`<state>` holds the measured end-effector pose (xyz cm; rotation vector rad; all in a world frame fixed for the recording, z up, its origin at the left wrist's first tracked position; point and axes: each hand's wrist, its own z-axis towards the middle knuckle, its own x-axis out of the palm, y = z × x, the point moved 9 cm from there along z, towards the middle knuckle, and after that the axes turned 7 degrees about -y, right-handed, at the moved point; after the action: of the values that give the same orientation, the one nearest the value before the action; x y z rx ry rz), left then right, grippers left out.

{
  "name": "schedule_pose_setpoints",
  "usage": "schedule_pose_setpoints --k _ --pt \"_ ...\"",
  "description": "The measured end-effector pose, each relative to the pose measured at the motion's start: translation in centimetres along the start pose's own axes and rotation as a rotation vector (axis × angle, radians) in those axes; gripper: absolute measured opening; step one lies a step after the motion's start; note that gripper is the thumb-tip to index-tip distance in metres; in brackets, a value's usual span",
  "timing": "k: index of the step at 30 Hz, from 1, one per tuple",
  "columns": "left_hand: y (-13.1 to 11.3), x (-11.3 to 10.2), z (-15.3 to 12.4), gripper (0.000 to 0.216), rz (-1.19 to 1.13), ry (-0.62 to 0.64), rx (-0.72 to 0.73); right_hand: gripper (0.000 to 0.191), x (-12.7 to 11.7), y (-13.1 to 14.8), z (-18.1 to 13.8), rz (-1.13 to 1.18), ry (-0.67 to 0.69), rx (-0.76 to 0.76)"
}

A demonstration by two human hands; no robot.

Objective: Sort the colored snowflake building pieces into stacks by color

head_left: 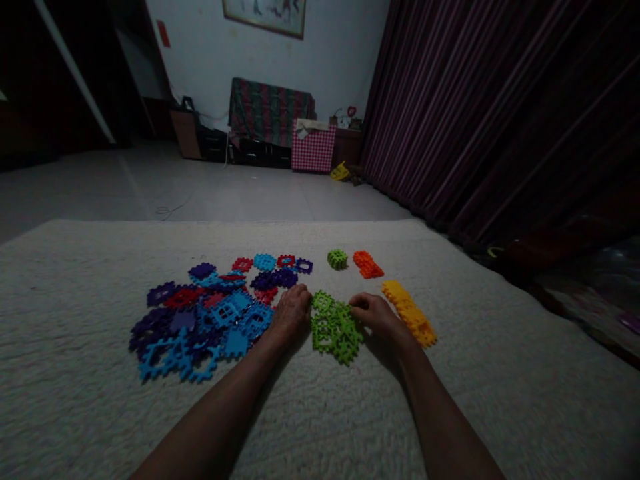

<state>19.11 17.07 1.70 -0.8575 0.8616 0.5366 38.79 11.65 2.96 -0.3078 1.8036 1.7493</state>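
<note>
Left hand, right hand: bare. Forearms bare too, tapering to wrists. Left knuckles (dim light) seemingly creased.

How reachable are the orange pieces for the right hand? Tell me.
Probably yes: the orange pieces lie just beyond the right hand, with only pale cloth between, though its fingers are at the green pile.

Head view looked forward and down across pale mat from near side, left hand and right hand close, far wall opposite, curtain right.
</note>
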Motion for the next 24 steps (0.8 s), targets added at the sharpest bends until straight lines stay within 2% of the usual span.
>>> schedule_pose_setpoints --k 5,7,9,12,14,17,24 --pt "0.1 0.4 0.0 0.021 -0.007 -0.005 0.017 0.022 -1.1 -1.6 0.3 0.253 -0.086 0.114" --pt "0.2 0.4 0.0 0.021 -0.009 -0.013 0.021 0.027 -1.8 -1.7 0.6 0.305 -0.166 0.117" --pt "0.2 0.5 0.0 0.021 -0.011 -0.017 0.022 0.028 -3.0 -1.2 0.9 0.324 -0.32 0.056" --pt "0.2 0.5 0.0 0.021 -0.011 -0.019 0.023 0.02 -4.7 0.1 0.7 0.257 -0.569 -0.133" --pt "0.2 0.5 0.0 0.022 -0.003 -0.02 0.018 0.014 -4.8 1.0 0.4 0.152 -0.635 -0.27" --pt "0.1 0.4 0.1 0.021 0.01 -0.018 0.015 0.018 -4.0 0.9 0.4 0.029 -0.579 -0.368" --pt "0.0 0.3 0.1 0.022 0.018 -0.008 0.016 0.037 -2.6 -0.6 0.8 -0.048 -0.298 -0.354"
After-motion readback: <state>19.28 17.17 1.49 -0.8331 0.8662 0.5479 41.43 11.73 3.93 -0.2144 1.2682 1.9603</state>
